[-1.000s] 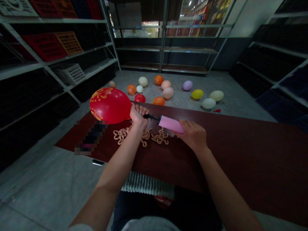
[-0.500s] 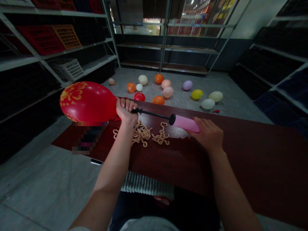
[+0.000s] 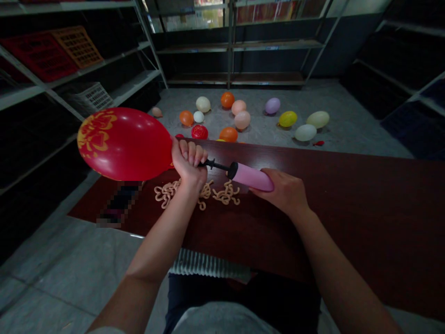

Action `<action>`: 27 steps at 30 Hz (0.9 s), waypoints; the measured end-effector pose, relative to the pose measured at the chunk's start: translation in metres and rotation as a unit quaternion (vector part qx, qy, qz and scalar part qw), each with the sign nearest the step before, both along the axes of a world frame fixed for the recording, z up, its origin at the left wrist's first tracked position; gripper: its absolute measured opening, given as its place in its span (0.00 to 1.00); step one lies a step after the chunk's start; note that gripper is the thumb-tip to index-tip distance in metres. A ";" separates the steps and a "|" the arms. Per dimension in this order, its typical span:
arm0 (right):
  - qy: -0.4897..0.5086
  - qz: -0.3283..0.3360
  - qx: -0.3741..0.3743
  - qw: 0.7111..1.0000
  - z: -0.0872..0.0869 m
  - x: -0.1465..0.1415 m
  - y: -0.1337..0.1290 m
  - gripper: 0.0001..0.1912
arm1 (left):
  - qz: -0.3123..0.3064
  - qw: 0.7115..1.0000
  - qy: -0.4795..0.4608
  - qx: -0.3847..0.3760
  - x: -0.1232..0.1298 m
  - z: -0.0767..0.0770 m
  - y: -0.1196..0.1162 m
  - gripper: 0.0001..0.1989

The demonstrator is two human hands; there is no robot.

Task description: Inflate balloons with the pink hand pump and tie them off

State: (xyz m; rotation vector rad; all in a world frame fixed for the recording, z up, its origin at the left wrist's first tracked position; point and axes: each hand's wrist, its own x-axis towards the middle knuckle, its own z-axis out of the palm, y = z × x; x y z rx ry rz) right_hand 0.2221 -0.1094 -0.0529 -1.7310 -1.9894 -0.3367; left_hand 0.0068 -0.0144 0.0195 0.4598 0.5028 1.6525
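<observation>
A large inflated red balloon (image 3: 125,144) with a yellow flower print sticks out to the left of my left hand (image 3: 189,160). The fingers of that hand are wrapped around its neck and the black end of a balloon pump, hiding where the two meet. My right hand (image 3: 283,190) grips the far end of the pump's pink barrel (image 3: 253,177). Between barrel and left hand a short stretch of black rod shows. Below the pump, beige curly strips (image 3: 227,192) lie in loose piles on the dark brown table (image 3: 365,199), partly covered by my left forearm.
Several inflated balloons lie on the grey floor beyond the table, among them a purple balloon (image 3: 272,106) and a yellow balloon (image 3: 288,119). A pixelated dark object (image 3: 120,204) rests at the table's left end. Metal shelves (image 3: 274,45) stand behind, with crates (image 3: 78,46) at left.
The pink barrel and my right hand have moved left towards my left hand, so less black rod shows. The red balloon looks larger. The view has tilted slightly down.
</observation>
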 end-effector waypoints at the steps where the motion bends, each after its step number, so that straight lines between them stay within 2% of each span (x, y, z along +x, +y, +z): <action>1: 0.002 0.003 0.002 1.000 0.000 -0.004 0.000 0.27 | -0.014 1.000 0.000 -0.003 0.006 -0.002 -0.003 0.29; 4: 0.002 0.006 0.008 1.000 -0.001 -0.012 -0.001 0.27 | -0.048 0.999 -0.004 -0.006 0.020 -0.009 -0.010 0.29; 9: -0.027 -0.002 0.035 0.999 -0.001 -0.011 0.000 0.28 | -0.052 0.998 -0.023 -0.039 0.025 -0.017 -0.004 0.29; 13: -0.078 -0.017 0.049 0.996 0.003 -0.013 0.003 0.27 | -0.052 0.994 -0.049 -0.083 0.016 -0.021 0.009 0.26; 19: -0.138 -0.018 0.060 0.988 0.006 -0.014 0.004 0.25 | -0.040 0.991 -0.084 -0.091 -0.004 -0.020 0.024 0.25; 27: -0.169 -0.019 0.101 0.980 0.005 0.021 0.001 0.25 | -0.001 0.990 -0.114 -0.078 -0.032 -0.020 0.042 0.26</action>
